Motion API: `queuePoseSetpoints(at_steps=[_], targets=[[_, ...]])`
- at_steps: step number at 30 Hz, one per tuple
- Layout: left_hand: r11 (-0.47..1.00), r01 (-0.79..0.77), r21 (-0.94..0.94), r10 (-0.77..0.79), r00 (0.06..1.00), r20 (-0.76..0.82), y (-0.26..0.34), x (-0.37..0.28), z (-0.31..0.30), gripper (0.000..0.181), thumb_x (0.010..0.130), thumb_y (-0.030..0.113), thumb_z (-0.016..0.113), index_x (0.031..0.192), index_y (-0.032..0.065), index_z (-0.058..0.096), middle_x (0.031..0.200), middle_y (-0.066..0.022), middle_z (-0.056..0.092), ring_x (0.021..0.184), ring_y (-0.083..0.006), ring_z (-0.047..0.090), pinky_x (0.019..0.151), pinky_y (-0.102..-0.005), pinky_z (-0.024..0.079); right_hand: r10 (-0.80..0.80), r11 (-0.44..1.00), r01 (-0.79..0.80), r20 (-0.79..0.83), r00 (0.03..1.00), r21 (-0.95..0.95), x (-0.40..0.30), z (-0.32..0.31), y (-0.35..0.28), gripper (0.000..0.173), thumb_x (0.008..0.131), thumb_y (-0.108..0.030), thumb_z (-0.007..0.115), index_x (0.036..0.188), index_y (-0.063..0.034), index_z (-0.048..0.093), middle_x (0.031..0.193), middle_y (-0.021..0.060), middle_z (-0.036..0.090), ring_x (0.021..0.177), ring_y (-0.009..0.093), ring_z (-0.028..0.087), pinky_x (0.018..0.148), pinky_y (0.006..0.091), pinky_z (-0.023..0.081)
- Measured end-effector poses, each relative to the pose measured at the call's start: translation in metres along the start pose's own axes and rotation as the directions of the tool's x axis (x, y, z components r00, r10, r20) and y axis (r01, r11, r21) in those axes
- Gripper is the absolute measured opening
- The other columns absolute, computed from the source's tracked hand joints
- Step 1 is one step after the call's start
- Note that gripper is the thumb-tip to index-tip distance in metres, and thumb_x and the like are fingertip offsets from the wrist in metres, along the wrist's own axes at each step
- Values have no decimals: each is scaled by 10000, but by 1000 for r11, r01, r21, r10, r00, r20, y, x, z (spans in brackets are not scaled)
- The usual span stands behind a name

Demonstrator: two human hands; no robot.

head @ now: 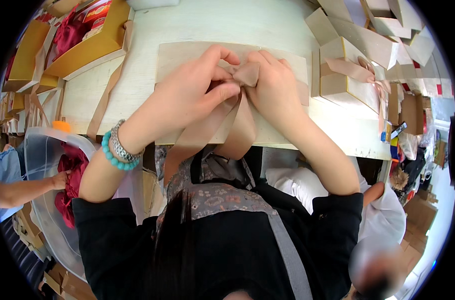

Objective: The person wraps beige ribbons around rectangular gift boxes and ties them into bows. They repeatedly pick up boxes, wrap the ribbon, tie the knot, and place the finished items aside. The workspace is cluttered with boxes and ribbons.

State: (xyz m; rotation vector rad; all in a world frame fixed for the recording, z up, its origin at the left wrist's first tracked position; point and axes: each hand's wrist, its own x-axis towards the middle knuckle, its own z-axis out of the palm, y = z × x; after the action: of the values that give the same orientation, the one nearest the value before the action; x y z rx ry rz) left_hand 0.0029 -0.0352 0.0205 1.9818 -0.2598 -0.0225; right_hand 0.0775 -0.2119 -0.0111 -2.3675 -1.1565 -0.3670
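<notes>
A cream gift box [175,56] lies flat on the white table before me. A beige satin ribbon [244,131] is around it, knotted near the middle with one loop standing up. My left hand [208,82] pinches the ribbon at the left side of the knot, thumb and index finger close together. At the right of the knot, my right hand [274,78] grips the loop, its fingers curled over the ribbon and partly hidden. Two ribbon tails hang from the knot over the table's front edge.
Gold-sided boxes [118,33] with red cloth stand at the left, ribbons trailing. A ribbon-tied cream box [332,84] and other cream boxes are at the right. A co-worker's hand [60,180] touches red cloth in a clear plastic tub [43,150]. Another person is at the lower right.
</notes>
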Motion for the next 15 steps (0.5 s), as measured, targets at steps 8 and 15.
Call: queuePoseSetpoints(at_steps=[8, 15], targets=[[816, -126, 564, 339, 895, -291, -9, 0, 27, 252, 793, 58, 616, 1042, 49, 580, 1016, -77, 581, 820, -254, 601, 718, -324, 480, -14, 998, 14, -5, 1000, -63, 1, -1, -2, 177, 704, -81, 656, 825, -67, 528, 737, 72, 579, 702, 266, 584, 646, 377, 401], [853, -46, 519, 210, 942, -262, -13, 3, 23, 137, 787, 47, 607, 921, 30, 586, 915, -88, 573, 854, -270, 589, 722, -346, 478, 32, 990, -49, 124, 992, 134, 8, -14, 2, 245, 731, -134, 698, 922, -34, 581, 699, 77, 585, 646, 229, 604, 580, 340, 446]])
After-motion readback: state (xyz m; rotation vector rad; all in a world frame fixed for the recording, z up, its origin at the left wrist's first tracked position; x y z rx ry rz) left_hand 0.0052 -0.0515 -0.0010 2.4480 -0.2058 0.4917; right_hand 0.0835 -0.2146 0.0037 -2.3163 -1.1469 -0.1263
